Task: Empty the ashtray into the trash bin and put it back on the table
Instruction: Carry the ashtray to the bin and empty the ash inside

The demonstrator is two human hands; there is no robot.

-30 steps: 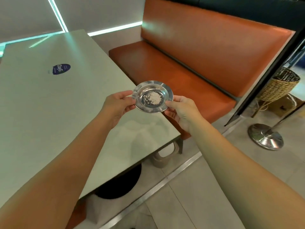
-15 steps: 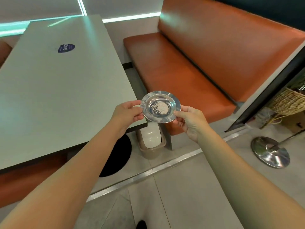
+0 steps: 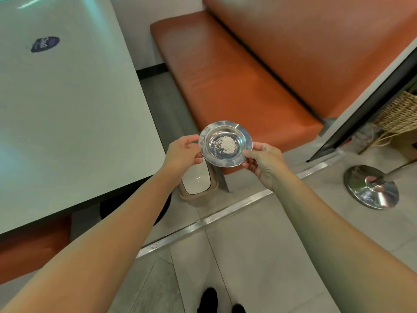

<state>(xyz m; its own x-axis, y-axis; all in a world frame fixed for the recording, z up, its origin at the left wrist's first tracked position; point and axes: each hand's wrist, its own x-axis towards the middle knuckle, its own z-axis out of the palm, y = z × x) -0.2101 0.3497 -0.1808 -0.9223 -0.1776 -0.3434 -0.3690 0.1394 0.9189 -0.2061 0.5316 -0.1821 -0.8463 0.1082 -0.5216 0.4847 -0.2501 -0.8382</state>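
A round steel ashtray with a small heap of pale ash in its bowl is held level in the air. My left hand pinches its left rim and my right hand pinches its right rim. It hangs off the table, just above and slightly right of a small beige trash bin with a white swing lid that stands on the floor. My left wrist covers part of the bin. The pale grey table lies to the left.
An orange bench seat runs behind the ashtray. A chrome stand base sits on the floor at right, with a wicker basket beyond it. A metal floor strip crosses the tiles. My shoes show at the bottom edge.
Both hands have carried the ashtray from over the table's corner out past its edge to above the bin. The bin has come into fuller view.
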